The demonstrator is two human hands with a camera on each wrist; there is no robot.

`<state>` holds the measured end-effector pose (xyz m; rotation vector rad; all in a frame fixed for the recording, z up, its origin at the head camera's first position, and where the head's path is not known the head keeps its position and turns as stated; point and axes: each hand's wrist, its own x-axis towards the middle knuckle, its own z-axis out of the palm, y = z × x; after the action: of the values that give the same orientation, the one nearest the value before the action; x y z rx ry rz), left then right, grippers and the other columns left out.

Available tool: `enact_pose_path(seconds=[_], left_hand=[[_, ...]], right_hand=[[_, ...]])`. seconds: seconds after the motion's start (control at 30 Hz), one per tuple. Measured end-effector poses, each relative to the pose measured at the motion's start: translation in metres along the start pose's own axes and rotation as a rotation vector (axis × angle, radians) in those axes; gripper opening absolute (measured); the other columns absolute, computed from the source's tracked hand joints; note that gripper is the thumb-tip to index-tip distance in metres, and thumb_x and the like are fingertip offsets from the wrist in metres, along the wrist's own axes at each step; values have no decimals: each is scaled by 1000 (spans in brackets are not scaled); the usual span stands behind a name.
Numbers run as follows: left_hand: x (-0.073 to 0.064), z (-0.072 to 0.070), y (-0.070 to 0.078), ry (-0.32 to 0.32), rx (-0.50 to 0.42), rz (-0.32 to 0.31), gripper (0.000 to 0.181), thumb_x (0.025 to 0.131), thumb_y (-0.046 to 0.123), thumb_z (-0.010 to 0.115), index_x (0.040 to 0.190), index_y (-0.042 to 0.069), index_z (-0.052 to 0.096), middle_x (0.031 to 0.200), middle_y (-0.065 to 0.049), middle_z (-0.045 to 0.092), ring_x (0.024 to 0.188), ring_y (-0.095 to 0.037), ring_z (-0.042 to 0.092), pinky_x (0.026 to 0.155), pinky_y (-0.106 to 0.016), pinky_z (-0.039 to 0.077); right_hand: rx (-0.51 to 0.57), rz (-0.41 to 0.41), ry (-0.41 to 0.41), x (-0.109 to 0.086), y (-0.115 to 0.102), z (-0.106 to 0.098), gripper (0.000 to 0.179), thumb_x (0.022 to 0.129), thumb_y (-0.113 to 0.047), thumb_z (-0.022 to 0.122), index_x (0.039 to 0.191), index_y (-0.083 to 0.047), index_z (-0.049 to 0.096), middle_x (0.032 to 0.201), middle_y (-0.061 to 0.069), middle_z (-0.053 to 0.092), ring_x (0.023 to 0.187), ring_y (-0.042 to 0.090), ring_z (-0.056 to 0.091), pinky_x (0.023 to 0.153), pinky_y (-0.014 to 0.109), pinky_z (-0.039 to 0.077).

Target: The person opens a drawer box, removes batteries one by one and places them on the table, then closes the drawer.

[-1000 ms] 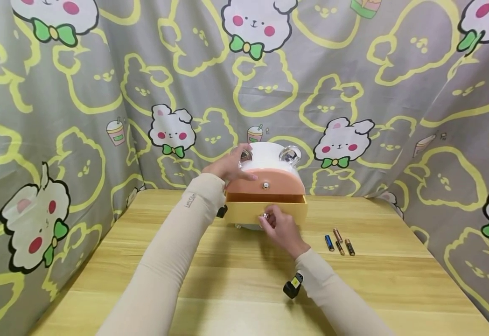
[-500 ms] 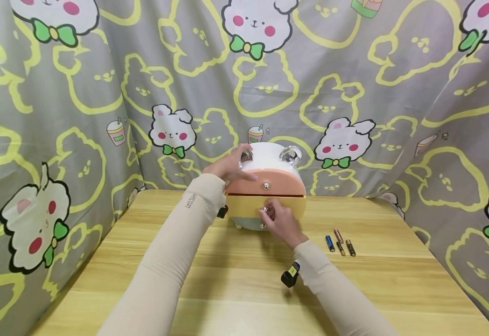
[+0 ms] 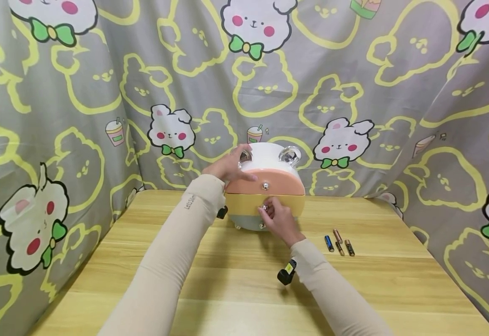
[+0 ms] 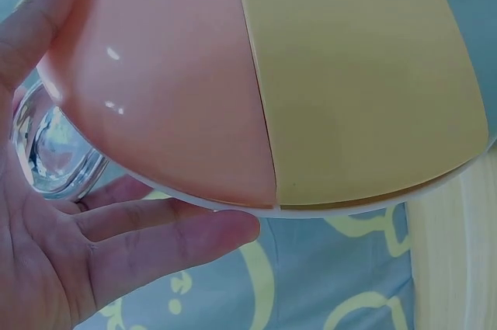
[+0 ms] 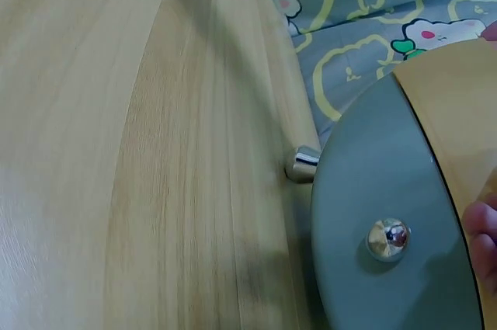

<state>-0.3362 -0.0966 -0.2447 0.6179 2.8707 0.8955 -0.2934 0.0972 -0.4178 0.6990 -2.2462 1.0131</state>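
Observation:
A small round-fronted drawer box with silver ear-like rings stands at the back of the table. Its front is stacked in an orange drawer, a yellow drawer and a grey-green drawer, all flush. My left hand holds the box at its upper left, thumb over the orange front and the other fingers along the side, as the left wrist view shows. With thumb and fingers, my right hand pinches the yellow drawer's silver knob. Only its fingertips show in the right wrist view.
Several small batteries, one a blue battery, lie on the wooden table to the right of the box. A patterned grey curtain hangs close behind and at both sides. The box stands on short silver feet.
The yellow drawer has slid back into the box, from pulled out to flush, with my right hand moving inward on its knob. My left hand has stayed on the box.

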Motion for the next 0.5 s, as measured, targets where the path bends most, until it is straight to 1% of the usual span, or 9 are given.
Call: enact_pose_path(seconds=[0.13, 0.27, 0.37, 0.5], left_hand=[[0, 1, -1, 2, 11, -3, 95, 77, 41, 82, 149, 27, 22, 150, -13, 34, 131, -32, 41, 107, -44, 35], [1, 2, -1, 8, 0, -8, 96, 76, 41, 83, 149, 28, 22, 149, -13, 35, 131, -32, 41, 107, -44, 35], [1, 1, 0, 11, -8, -7, 96, 76, 40, 83, 149, 28, 22, 149, -13, 35, 131, -33, 41, 107, -45, 35], [0, 1, 0, 5, -13, -6, 95, 76, 39, 83, 149, 26, 23, 149, -13, 35, 131, -32, 41, 107, -44, 35]], right_hand=[[34, 14, 22, -6, -2, 1, 19, 90, -13, 69, 100, -5, 54, 74, 1, 64, 61, 8, 59, 53, 22, 51], [24, 23, 51, -15, -1, 4, 22, 89, -10, 69, 98, -3, 51, 73, 5, 65, 59, 12, 62, 51, 22, 51], [-26, 18, 45, -23, 1, 8, 23, 87, -9, 71, 95, -3, 50, 70, 6, 65, 57, 13, 62, 50, 21, 50], [-127, -26, -10, -33, 5, 14, 24, 85, -8, 72, 95, 0, 52, 63, 3, 60, 51, 13, 58, 46, 23, 47]])
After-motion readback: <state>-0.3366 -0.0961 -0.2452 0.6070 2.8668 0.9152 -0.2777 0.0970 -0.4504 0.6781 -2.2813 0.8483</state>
